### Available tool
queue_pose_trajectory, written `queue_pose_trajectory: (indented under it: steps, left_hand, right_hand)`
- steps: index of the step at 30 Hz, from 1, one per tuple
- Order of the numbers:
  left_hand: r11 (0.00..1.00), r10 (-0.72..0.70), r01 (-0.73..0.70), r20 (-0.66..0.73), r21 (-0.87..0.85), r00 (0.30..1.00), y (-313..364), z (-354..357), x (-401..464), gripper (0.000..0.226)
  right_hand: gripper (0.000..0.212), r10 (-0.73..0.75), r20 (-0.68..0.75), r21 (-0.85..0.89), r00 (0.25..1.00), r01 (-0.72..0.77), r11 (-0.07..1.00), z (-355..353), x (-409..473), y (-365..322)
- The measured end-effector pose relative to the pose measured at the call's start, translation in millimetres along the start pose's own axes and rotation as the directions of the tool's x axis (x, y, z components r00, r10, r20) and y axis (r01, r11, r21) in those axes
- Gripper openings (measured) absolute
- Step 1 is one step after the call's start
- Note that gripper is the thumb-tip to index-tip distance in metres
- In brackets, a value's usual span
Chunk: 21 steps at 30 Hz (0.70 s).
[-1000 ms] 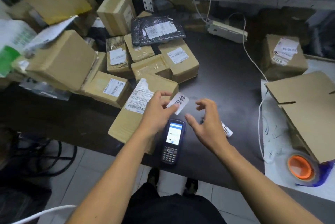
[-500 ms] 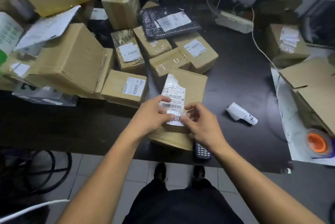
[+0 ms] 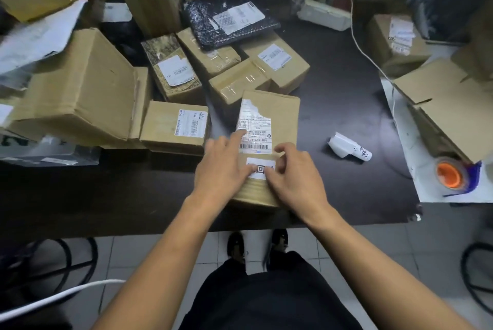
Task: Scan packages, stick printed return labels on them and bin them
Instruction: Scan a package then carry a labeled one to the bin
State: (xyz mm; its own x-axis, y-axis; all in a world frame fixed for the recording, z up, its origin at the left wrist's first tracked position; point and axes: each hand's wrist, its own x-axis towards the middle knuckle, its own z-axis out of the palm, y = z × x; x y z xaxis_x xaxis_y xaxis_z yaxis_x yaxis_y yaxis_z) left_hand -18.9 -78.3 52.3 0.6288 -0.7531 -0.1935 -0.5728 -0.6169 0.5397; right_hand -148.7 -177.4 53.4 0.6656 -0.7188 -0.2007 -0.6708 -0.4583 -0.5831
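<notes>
Since half a second back, both hands have dropped flat onto the package and the little return label that was being held between them is now down on the cardboard, while the handheld scanner that peeked out by the right wrist is no longer showing. Biggest thing around is the dark table (image 3: 333, 105), with a heap of parcels piled across its left and back side, including a big tilted cardboard box (image 3: 80, 95) and a black bubble mailer (image 3: 229, 20) lying on top of smaller boxes. Over on the right sits a folded cardboard flat (image 3: 448, 105) with an orange-cored tape roll (image 3: 449, 173) just beside its near corner. The package (image 3: 277, 116) being worked on lies at the near edge of the table, right in front of the person, with a torn shipping label (image 3: 254, 129) on top. The left hand (image 3: 224, 167) rests on it with fingers spread, index stretched out onto the shipping label. The right hand (image 3: 293, 172) has fingers loosely bent, tips pressing on the box. The return label (image 3: 261, 168) sits between both hands, thumbs pressing its edges. A crumpled label backing (image 3: 349, 147) lies on the table, well apart to the right.
</notes>
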Motion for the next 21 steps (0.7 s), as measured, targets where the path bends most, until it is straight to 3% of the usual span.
queue_pose_trajectory:
  steps: [2, 6, 11, 16, 21]
  left_hand:
    - [0.998, -0.023, 0.023, -0.013, -0.05, 1.0, -6.2, -0.3, 0.9, 0.084]
    - [0.922, -0.034, 0.049, 0.044, -0.384, 0.998, -16.2, 6.0, 1.5, 0.086]
    - [0.899, 0.052, -0.005, 0.094, -0.438, 0.994, -20.0, 17.9, 2.3, 0.081]
    - [0.753, -0.079, 0.158, 0.152, -0.639, 0.985, -32.8, 15.2, -2.8, 0.065]
    - [0.755, 0.013, 0.152, 0.246, -0.638, 0.969, -33.1, 20.7, -9.4, 0.074]
  right_hand:
    - [0.042, 0.027, -0.088, 0.026, 0.996, -0.025, 0.999, -1.9, 1.8, 8.8]
    - [0.049, 0.064, -0.156, 0.136, 0.986, -0.043, 0.99, -5.2, 5.7, 20.1]
    - [0.078, 0.018, 0.03, 0.212, 0.999, -0.024, 0.977, 9.5, 3.3, 16.6]
    - [0.065, 0.114, 0.043, 0.359, 0.992, -0.122, 0.925, -0.3, 0.8, 23.6]
    - [0.078, 0.087, 0.249, 0.376, 0.965, -0.179, 0.909, -2.8, -5.5, 24.8]
